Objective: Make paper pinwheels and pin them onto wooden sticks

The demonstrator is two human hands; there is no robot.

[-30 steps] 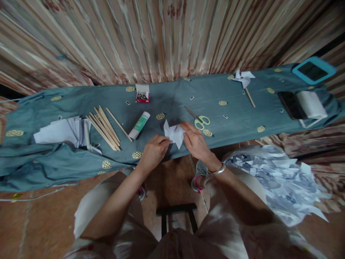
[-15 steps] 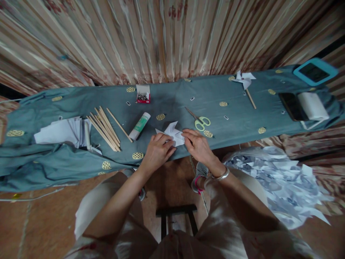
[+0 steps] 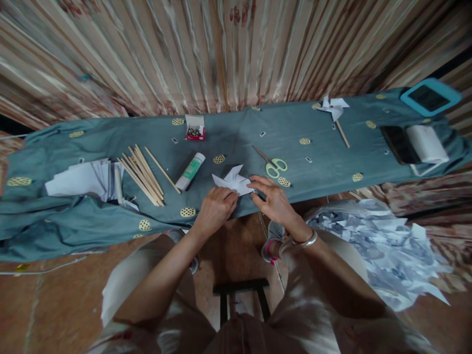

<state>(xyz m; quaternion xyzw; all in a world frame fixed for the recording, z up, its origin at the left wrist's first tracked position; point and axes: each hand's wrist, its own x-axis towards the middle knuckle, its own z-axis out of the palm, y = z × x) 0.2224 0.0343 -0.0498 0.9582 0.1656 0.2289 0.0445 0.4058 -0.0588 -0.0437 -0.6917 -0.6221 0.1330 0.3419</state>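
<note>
1. The left hand [image 3: 217, 206] covered the near left part of the folded white paper [image 3: 238, 183], and its thumb was mostly out of sight.
2. Whether the right hand [image 3: 273, 199] pinched the paper's edge or merely touched it could not be told.
3. The shiny bits in the red box [image 3: 195, 132] were too small to identify.
4. Print on the green-and-white tube [image 3: 191, 171] was too fine to read.
5. The blue-framed device [image 3: 429, 97] looked blurred, its screen unreadable.
6. Upper sheets hid most of those beneath in the paper stack [image 3: 81, 181].
7. The frame's top cut off the curtain [image 3: 221, 54]; its left edge cropped the tablecloth [image 3: 236, 132].
8. The legs partly concealed both shoes [image 3: 275, 231].
</note>
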